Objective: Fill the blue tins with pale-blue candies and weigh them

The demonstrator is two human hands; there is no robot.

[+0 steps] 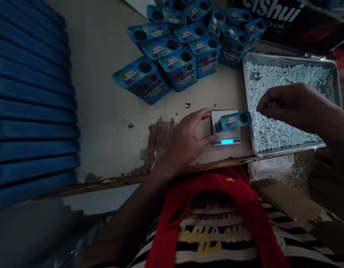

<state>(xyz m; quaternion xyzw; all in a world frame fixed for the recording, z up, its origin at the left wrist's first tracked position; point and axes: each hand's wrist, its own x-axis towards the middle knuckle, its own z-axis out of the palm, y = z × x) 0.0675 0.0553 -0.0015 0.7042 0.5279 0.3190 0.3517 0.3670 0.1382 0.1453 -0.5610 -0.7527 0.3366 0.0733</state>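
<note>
A small digital scale [227, 142] with a lit blue display sits near the table's front edge. On its plate stands a blue candy box [232, 121] marked "Caramelo Macizo", with a dark round hole in its top. My left hand [190, 139] rests at the scale's left side, thumb and fingers apart, its fingertips at the edge. To the right is a metal tray [251, 108] full of small white and pale blue candies [283, 132]. My right hand [286, 106] hovers over it, fingers curled around a few white candies.
Several blue candy boxes [179, 69] stand at the back; a few show white candies at their holes. Stacked blue boxes [35, 126] line the left side. A black printed carton [302, 26] is behind the tray. Brown cardboard [289, 203] lies below the table edge.
</note>
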